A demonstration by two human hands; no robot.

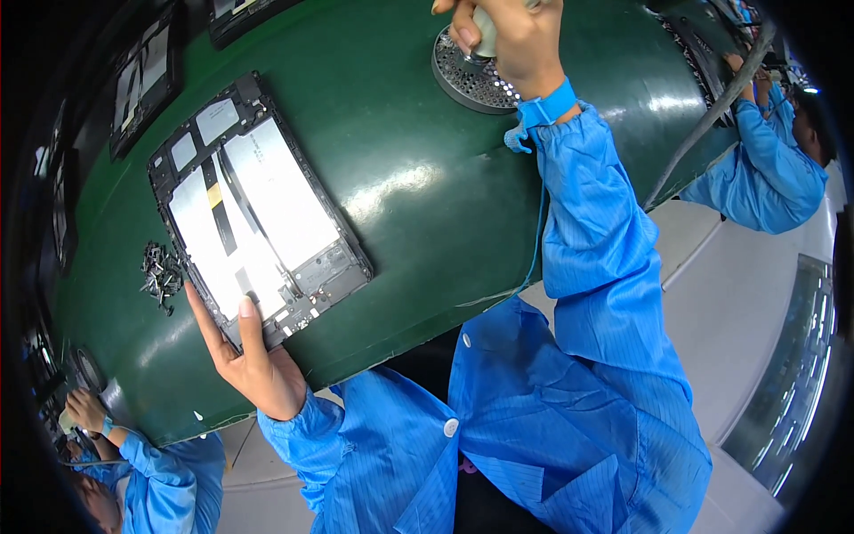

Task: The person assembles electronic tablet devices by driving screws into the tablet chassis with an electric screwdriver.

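An opened tablet (pixel 280 196) lies tilted on the green table, its silver battery panels, flat ribbon cables and black frame exposed. At its near-left corner, my left hand (pixel 253 369) grips the edge, the thumb on top and the index finger along the side. My right hand (pixel 525 44) is raised at the top of the view, closed around a pale green electric screwdriver (pixel 486 31), partly hidden by the fingers. Below its metal tip is a round metal plate full of small holes (pixel 463 84). A blue wrist strap (pixel 544 107) circles my right wrist.
A heap of small dark screws (pixel 161 274) lies left of the tablet. More opened tablets (pixel 142 80) stand along the far left. A grey cable (pixel 712 116) crosses at the right. Co-workers in blue sleeves (pixel 765 173) work at both sides. The table's front edge (pixel 391 356) runs before me.
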